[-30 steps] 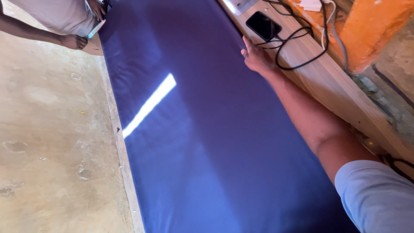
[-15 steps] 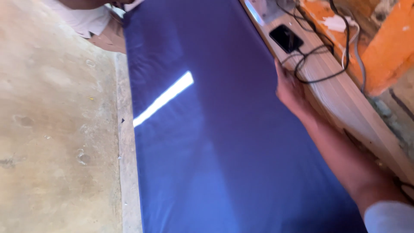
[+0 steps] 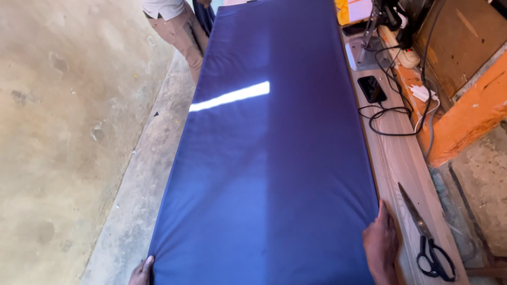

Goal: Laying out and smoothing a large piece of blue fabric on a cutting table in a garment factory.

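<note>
While the big blue cloth point(image 3: 269, 158) lies flat along the long wooden table point(image 3: 406, 163), both hands rest at its near end. It reaches from the near edge far up the table, and a bright strip of light point(image 3: 229, 97) shines across it. The right hand point(image 3: 380, 248) lies flat and open on the near right edge of the cloth, with fingers pointing far. The left hand point(image 3: 141, 272) touches the near left corner; only a bit of it shows, so I cannot tell how it grips. Just right of the right hand, black scissors point(image 3: 428, 235) lie on the bare wood. Farther along are a dark phone point(image 3: 371, 88) and looping black cables point(image 3: 393, 113). At the far left end stands another person point(image 3: 177, 24).
</note>
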